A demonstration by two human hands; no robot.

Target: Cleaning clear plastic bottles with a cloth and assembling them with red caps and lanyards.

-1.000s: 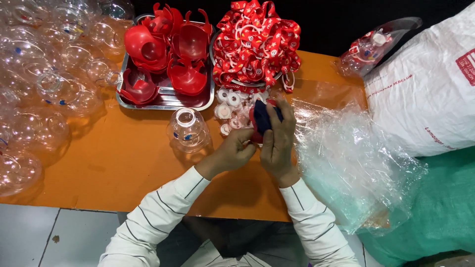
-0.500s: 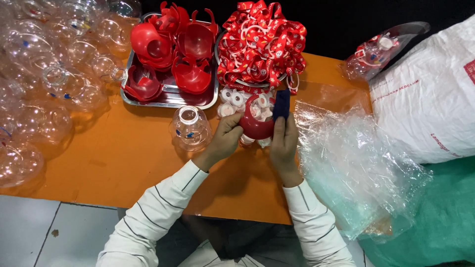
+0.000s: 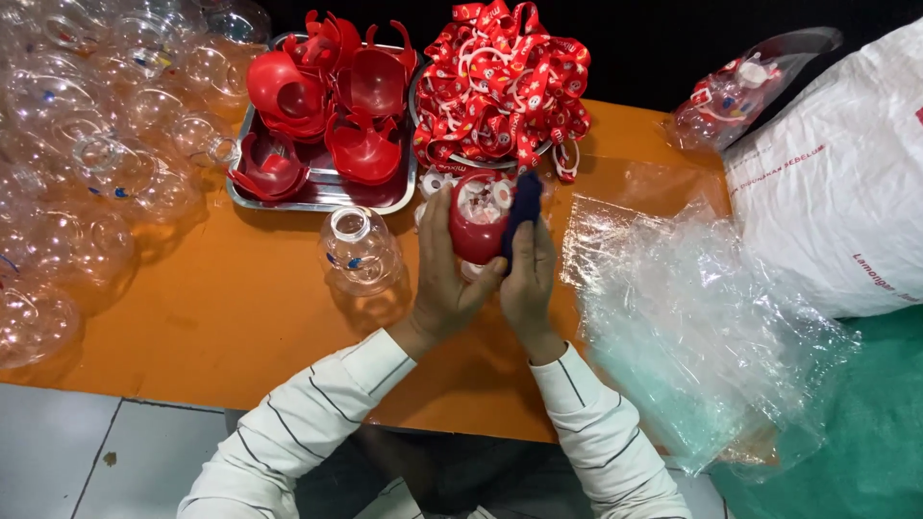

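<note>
A red plastic cap (image 3: 478,223) is gripped in the left hand (image 3: 444,279) above the orange table (image 3: 192,336), while a dark, possibly cloth, pad (image 3: 524,207) is pressed against its right side by the right hand (image 3: 529,284).

bare orange table (image 3: 240,317) left of hands, clear bottle (image 3: 358,250) beside, plastic bags (image 3: 702,327) crowding right

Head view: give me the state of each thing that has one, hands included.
Left hand: closed around the red cup's side.
Right hand: pressing a dark blue cloth on the cup.
Red cup: held above the table, open end toward the camera.
Clear bottle: upright, uncapped, apart from the hands.
Metal tray: loaded with red cups.
Clear plastic bags: crumpled, loosely piled.
</note>
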